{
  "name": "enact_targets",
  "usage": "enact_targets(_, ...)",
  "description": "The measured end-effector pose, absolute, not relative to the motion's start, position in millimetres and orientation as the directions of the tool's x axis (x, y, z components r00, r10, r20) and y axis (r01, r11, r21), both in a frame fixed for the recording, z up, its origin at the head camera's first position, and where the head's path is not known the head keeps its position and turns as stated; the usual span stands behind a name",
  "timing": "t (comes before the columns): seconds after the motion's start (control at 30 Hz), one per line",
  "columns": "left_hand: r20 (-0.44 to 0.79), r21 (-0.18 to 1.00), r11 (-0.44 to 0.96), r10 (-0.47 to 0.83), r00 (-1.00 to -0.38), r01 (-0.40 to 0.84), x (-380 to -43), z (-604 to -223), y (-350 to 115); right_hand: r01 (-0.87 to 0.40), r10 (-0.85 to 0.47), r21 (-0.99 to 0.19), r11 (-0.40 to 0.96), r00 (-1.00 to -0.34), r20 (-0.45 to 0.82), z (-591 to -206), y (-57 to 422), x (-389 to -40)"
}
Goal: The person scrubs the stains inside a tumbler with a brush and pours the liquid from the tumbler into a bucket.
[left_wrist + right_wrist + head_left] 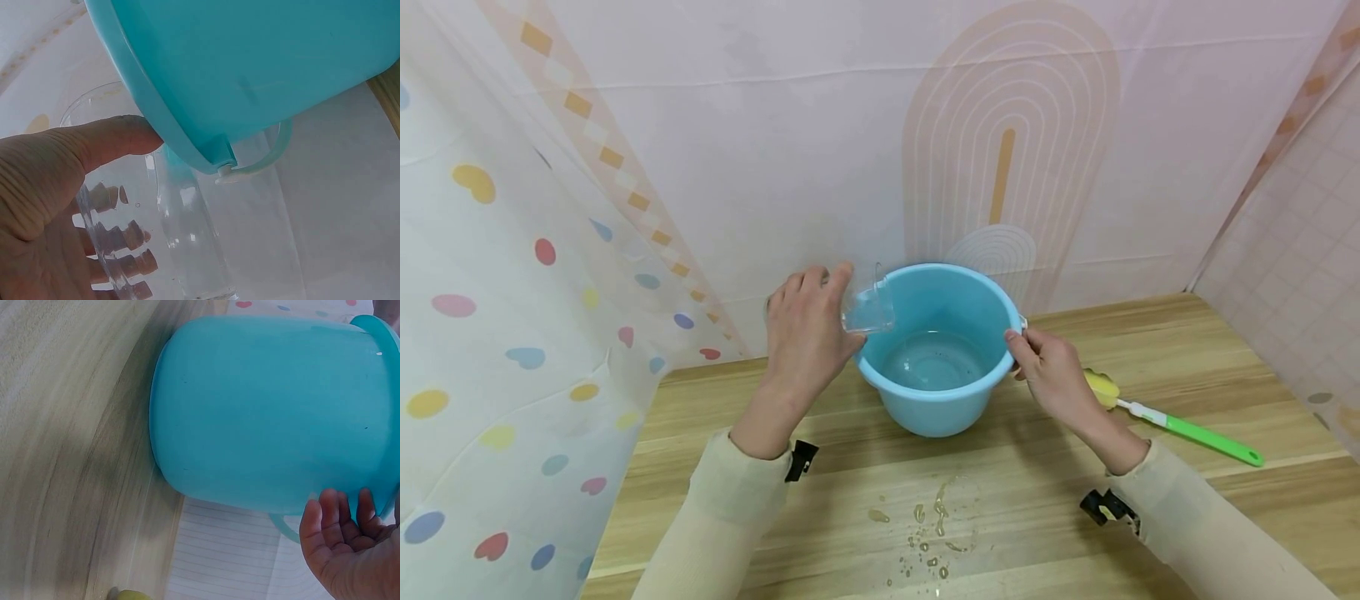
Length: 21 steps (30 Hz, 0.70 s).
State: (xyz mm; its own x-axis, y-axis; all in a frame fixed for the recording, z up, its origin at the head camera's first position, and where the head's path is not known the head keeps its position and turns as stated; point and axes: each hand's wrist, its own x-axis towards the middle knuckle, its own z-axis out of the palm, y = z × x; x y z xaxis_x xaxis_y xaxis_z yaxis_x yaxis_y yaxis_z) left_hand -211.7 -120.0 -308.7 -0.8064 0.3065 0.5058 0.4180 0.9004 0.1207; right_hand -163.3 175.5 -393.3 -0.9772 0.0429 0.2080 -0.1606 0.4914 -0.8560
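A light blue bucket (934,408) stands on the wooden table with shallow water (936,362) in its bottom. My left hand (808,329) grips a clear, see-through cup (868,310), tilted at the bucket's left rim. In the left wrist view, several fingers show through the cup (181,212), and the thumb (119,137) lies at the bucket's rim. On the opposite side, my right hand (1052,367) holds the rim, thumb on top and fingers below it on the outside. The right wrist view shows those fingers (331,519) curled beside the bucket wall (269,412).
To the right of the bucket lies a bottle brush (1195,433) with a green handle and yellow sponge head. Water drops (936,533) are spread on the table in front of the bucket. Patterned cloth (820,167) hangs behind the table and at both sides.
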Motion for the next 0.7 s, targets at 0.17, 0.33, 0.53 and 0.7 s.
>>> enact_targets(0.17, 0.500, 0.128, 0.897, 0.309, -0.809, 0.422, -212.2, -308.7, -120.1, -0.162, 0.039, -0.853, 0.496, -0.977, 0.208, -393.1, 175.9, -163.3)
enact_targets(0.33, 0.499, 0.130, 0.897, 0.310, -0.809, 0.423, -211.8, -308.5, -119.2, -0.162, 0.038, -0.854, 0.495, -0.977, 0.208, -393.6, 176.4, -163.4)
enact_targets(0.53, 0.507, 0.126, 0.895, 0.312, -0.804, 0.427, -211.4, -308.3, -118.8, -0.161, 0.039, -0.857, 0.490, -0.978, 0.206, -394.1, 176.4, -163.5)
enact_targets(0.7, 0.506, 0.118, 0.895, 0.318, -0.802, 0.429, -211.9, -308.1, -118.5, -0.158, 0.041, -0.856, 0.493, -0.978, 0.204, -394.2, 176.6, -163.5)
